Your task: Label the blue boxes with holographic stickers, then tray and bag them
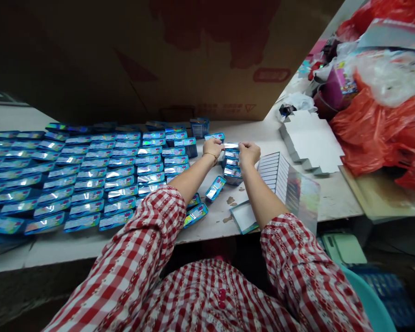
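My left hand (212, 147) and my right hand (249, 153) pinch the two ends of a small shiny blue box (231, 145) between them, fingers closed on it. They hold it at the top of a short stack of the same blue boxes (232, 169) on the white table (332, 198). A gold bangle sits on my left wrist. Both sleeves are red and white check. Loose blue boxes (215, 188) lie by my left forearm.
Several rows of blue boxes (90, 175) cover the table's left half. A stack of flat printed sheets (280, 177) lies right of my hands, a flat white carton blank (311, 143) beyond. A large brown cardboard wall (159, 55) stands behind. Red plastic bags (380, 124) pile at right.
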The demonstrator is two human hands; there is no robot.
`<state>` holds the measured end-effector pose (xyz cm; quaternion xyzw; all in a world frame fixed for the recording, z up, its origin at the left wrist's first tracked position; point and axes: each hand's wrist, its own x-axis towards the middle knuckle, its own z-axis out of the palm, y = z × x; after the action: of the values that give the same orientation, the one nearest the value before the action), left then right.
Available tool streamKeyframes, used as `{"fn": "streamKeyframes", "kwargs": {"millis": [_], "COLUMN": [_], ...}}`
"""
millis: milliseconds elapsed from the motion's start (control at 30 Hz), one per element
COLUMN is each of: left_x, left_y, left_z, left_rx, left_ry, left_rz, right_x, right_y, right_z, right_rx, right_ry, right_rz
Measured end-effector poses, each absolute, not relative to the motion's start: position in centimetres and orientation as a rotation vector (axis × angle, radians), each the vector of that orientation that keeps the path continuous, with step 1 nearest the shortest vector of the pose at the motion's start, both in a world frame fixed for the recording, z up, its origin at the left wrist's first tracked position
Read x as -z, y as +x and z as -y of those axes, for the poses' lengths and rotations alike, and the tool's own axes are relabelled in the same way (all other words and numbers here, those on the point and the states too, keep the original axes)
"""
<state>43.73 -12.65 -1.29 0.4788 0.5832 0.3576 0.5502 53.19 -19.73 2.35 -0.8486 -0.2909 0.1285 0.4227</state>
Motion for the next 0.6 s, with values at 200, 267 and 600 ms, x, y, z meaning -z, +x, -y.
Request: {"fn": "streamKeyframes", "kwargs": {"millis": [200, 267, 600], "left_x": [1.3, 1.1, 0.1], "left_y": [43.9, 44.0, 43.5], "left_z": [12.5, 12.6, 14.0], "left_rx": [-0.793, -0.745, -0.545], "left_ry": [1.298, 1.369, 1.740], "left_rz": [-1.485, -1.537, -1.452], "right_x": [-2.1, -2.2, -3.1], "right_y": [53.2, 52.9, 52.9], "right_z": [19.5, 19.4, 21.3], "right_rx": [-0.308, -0.277, -0.015], "right_ry": [-2.265, -2.338, -2.425], "right_rz": [0.801, 0.848, 1.538]}}
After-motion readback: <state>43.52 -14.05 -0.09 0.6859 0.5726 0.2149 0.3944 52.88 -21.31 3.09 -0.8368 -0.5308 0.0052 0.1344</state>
